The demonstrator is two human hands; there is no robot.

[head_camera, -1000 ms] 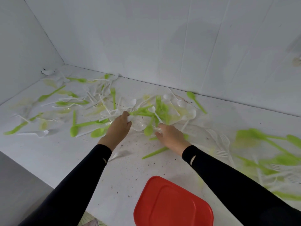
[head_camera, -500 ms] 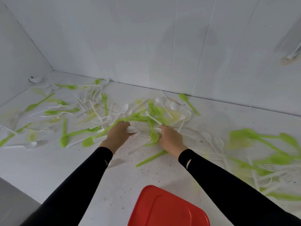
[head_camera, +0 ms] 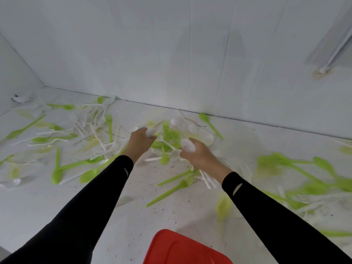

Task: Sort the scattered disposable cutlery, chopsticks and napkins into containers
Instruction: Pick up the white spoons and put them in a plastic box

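Scattered over the speckled white desk, either side of both hands: green and white plastic cutlery. Between the forearms, red plastic lid. With left hand curled round a white plastic utensil and right hand clutching white plastic spoons, gather whites only, handles aligned.

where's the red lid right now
In the head view the red lid sits at the bottom centre, partly cut off, between the left sleeve and the right sleeve.
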